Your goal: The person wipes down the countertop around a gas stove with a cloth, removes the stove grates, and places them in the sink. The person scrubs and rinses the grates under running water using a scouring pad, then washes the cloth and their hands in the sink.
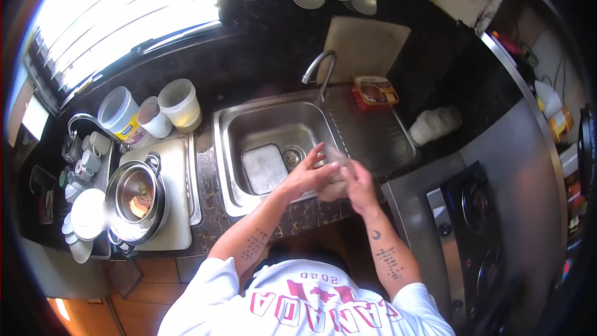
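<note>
Both of my hands are raised over the front right corner of the steel sink (233,149), with a blurred greyish-brown cloth (333,186) between them. My right hand (361,186) grips the cloth from the right side. On the other side, my left hand (310,172) has its fingers spread and its fingertips near or against the cloth; contact is partly blurred. A rectangular tray or lid with a whitish surface (265,168) lies in the basin beside the drain (293,157). The curved faucet (322,72) rises behind the basin.
Left of the sink, a pot (161,214) holding a steel bowl with food rests on a white cutting board (179,196), near plastic tubs (179,102), cups and dishes (88,214). A red container (375,93) stands on the drainboard (373,135). A gas cooktop (466,233) is at right.
</note>
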A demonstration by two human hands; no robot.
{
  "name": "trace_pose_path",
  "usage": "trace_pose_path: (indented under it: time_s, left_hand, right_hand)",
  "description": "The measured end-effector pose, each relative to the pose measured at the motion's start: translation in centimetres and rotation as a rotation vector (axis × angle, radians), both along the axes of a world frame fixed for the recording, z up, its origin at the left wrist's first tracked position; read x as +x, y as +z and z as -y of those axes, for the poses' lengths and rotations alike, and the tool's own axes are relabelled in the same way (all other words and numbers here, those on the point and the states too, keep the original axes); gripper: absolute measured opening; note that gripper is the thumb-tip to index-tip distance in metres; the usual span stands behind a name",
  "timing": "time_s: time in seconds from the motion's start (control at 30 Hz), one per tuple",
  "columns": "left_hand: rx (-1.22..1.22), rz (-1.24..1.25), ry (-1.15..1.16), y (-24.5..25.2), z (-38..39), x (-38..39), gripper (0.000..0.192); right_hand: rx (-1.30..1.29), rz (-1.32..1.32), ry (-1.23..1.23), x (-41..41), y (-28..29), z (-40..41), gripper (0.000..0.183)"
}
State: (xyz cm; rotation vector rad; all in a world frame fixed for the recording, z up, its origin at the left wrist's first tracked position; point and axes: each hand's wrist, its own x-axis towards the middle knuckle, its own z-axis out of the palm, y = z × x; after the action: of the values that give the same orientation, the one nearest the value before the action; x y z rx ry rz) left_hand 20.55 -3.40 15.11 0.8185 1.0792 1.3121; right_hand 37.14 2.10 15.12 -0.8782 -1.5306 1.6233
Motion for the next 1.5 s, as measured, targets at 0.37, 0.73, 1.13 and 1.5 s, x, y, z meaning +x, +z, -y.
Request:
trace_pose_path:
  time_s: [0.37,0.73,1.13,1.5]
  left_hand:
    - [-0.234,0.458,0.577,-8.4,-6.5,-3.2,0.033]
    - [-0.354,0.416,1.075,-9.4,-3.0,-0.1,0.034]
    - [-0.437,0.121,1.552,-9.7,2.1,-3.3,0.044]
    - [-0.213,0.306,1.624,-6.7,7.2,-8.4,0.036]
  right_hand:
    - [-0.032,0.009,0.106,-12.9,-0.3,-18.8,0.034]
    - [0.258,0.767,0.676,-21.9,-31.9,-14.7,0.057]
    - [-0.559,0.499,0.889,-17.5,-24.0,-16.8,0.044]
    - [-0.438,0.526,0.733,-18.0,-21.1,-17.8,0.041]
